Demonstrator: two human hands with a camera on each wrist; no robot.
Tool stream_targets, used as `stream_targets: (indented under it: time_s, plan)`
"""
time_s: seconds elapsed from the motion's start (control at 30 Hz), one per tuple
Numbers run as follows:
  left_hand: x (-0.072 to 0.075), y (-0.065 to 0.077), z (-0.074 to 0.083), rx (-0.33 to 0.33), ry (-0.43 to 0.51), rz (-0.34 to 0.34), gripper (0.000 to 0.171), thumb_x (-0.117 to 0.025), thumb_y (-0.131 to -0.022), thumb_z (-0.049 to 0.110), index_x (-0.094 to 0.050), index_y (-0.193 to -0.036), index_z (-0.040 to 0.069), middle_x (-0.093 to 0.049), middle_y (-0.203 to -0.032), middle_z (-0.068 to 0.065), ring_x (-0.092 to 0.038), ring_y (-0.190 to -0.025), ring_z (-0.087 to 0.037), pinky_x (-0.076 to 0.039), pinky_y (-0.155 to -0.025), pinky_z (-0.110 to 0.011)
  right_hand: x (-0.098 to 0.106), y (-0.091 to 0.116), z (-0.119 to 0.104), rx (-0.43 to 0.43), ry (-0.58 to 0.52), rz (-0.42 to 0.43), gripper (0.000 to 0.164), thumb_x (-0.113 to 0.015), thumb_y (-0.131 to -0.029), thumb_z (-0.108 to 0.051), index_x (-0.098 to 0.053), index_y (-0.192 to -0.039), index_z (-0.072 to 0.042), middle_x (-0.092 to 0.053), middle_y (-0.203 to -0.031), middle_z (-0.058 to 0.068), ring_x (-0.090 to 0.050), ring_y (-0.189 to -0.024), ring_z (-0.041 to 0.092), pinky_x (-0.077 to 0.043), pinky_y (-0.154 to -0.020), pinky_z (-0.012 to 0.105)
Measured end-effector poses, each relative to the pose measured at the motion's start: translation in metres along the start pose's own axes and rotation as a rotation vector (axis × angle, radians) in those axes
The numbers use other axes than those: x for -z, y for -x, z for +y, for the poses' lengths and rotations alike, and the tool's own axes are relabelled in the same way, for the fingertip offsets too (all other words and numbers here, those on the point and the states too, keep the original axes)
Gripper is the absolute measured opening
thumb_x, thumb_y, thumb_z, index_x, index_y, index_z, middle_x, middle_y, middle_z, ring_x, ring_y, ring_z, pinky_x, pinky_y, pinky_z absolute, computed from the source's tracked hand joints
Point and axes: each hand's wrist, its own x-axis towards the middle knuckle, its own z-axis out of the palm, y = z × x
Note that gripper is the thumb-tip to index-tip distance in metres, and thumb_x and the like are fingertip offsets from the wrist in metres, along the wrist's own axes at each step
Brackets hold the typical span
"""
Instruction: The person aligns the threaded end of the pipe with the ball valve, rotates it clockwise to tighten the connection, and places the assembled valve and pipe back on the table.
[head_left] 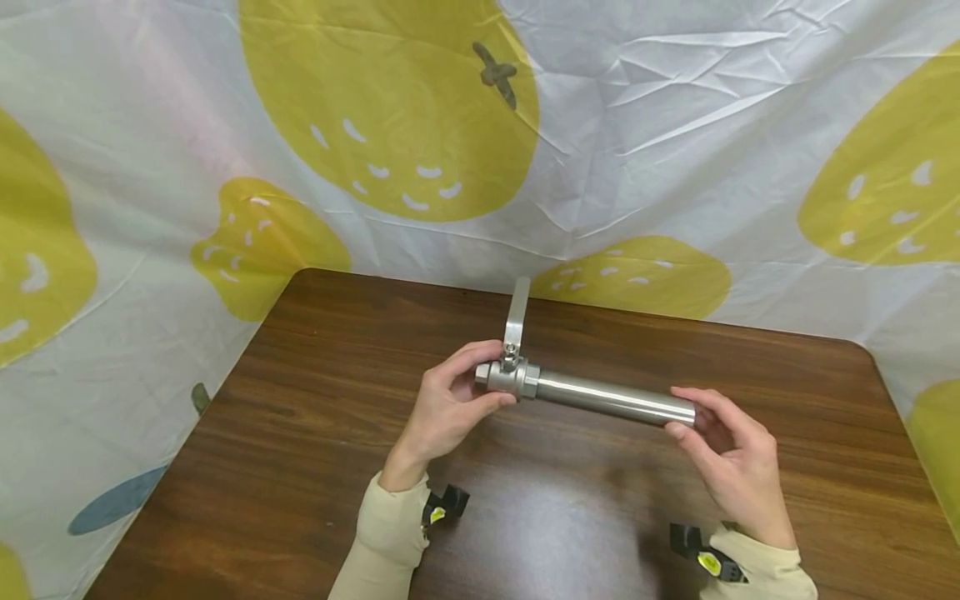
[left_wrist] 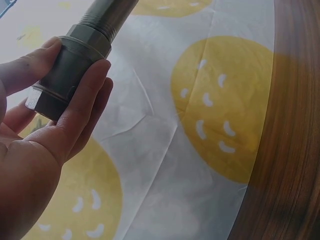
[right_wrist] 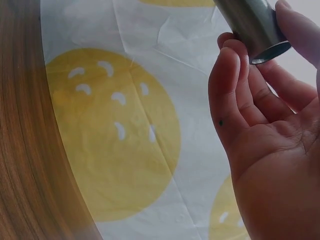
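Note:
A metal ball valve with a flat lever handle is joined to a smooth steel pipe, both held up over the table. My left hand grips the valve body between thumb and fingers; the lever points away from me. In the left wrist view the valve's hex end shows below the fingers, and threads are visible where the pipe meets it. At the pipe's far right end my right hand pinches it with thumb and fingertips. The right wrist view shows the pipe's open end.
A dark wood-grain table lies beneath the hands. Behind it and at its sides hangs a white cloth printed with yellow fruit. Small black wrist cameras are strapped over the beige sleeves.

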Motion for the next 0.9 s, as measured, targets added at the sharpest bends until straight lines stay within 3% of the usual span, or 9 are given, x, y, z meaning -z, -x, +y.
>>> stream_targets:
  time_s: [0.2,0.37,0.57,0.7,0.9]
  plan:
    - [0.0,0.0,0.0,-0.008,-0.012,-0.005,0.052,-0.07,-0.069,-0.009,-0.051,-0.117,-0.008,-0.05,-0.119,-0.02,-0.05,-0.105,-0.019,-0.046,-0.088,-0.024,0.0,0.0,0.0,-0.023,0.016,0.019,0.041,-0.058,-0.067,0.027,-0.052,-0.107,0.02,-0.063,-0.098,0.01,-0.062,-0.085,0.011,-0.05,-0.07,0.015]
    - [-0.001,0.0,0.0,-0.011,-0.012,-0.004,0.052,-0.07,-0.069,-0.009,-0.051,-0.117,-0.009,-0.05,-0.119,-0.02,-0.05,-0.106,-0.019,-0.046,-0.088,-0.024,0.001,0.001,0.003,-0.028,-0.034,0.018,0.043,-0.057,-0.066,0.029,-0.049,-0.108,0.022,-0.062,-0.102,0.016,-0.062,-0.087,0.014,-0.051,-0.071,0.017]
    - [-0.002,0.0,0.0,-0.016,-0.01,-0.002,0.052,-0.069,-0.067,-0.014,-0.051,-0.116,-0.009,-0.05,-0.119,-0.021,-0.05,-0.105,-0.018,-0.047,-0.088,-0.023,0.002,-0.002,0.006,0.077,-0.191,-0.047,0.052,-0.057,-0.059,0.035,-0.043,-0.108,0.026,-0.051,-0.108,0.034,-0.057,-0.102,0.029,-0.049,-0.083,0.025]
    - [-0.002,0.0,0.0,-0.013,-0.008,0.001,0.052,-0.07,-0.067,-0.012,-0.051,-0.116,-0.009,-0.05,-0.119,-0.021,-0.051,-0.105,-0.018,-0.047,-0.088,-0.024,0.002,-0.004,0.009,0.15,-0.233,-0.08,0.054,-0.06,-0.056,0.035,-0.042,-0.106,0.028,-0.046,-0.111,0.037,-0.052,-0.106,0.034,-0.048,-0.087,0.028]
    - [-0.002,0.0,0.0,-0.006,-0.009,0.002,0.052,-0.07,-0.067,-0.012,-0.051,-0.116,-0.009,-0.05,-0.119,-0.02,-0.051,-0.104,-0.018,-0.047,-0.087,-0.024,0.004,-0.003,0.012,0.161,-0.254,-0.086,0.052,-0.059,-0.056,0.036,-0.041,-0.104,0.027,-0.042,-0.114,0.038,-0.053,-0.104,0.033,-0.05,-0.082,0.027]
